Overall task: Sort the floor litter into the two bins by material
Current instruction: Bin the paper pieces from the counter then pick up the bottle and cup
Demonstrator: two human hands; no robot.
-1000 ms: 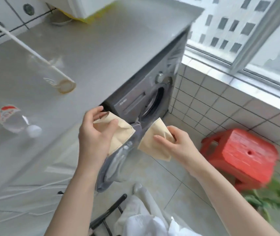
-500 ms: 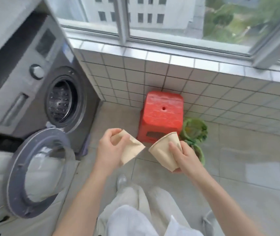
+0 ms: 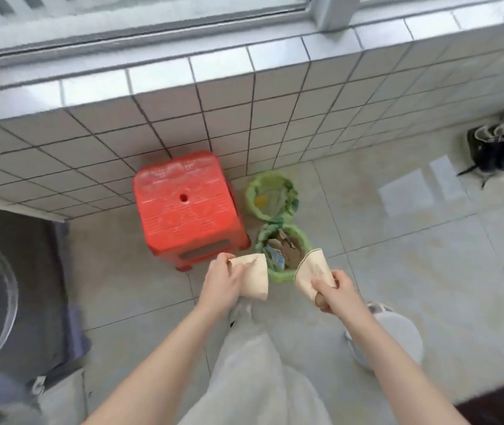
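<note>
My left hand (image 3: 220, 283) grips a flattened tan paper cup (image 3: 253, 277). My right hand (image 3: 335, 291) grips a second tan paper cup (image 3: 313, 269) by its base, mouth pointing up and away. Both cups hover at the near rim of the nearer green-lined bin (image 3: 276, 276), which holds brown paper scraps and something blue. The farther green-lined bin (image 3: 249, 194) sits just behind it near the tiled wall, with a yellow item inside.
A red plastic stool (image 3: 185, 207) stands left of the bins against the tiled wall (image 3: 275, 118). A washing machine (image 3: 5, 289) with its open door fills the left edge. Dark shoes (image 3: 490, 148) lie at the far right. My legs in light trousers (image 3: 260, 363) are below.
The view swung from the washing machine and countertop down to the floor by the bins. Both hands carried their cups to the nearer bin's rim.
</note>
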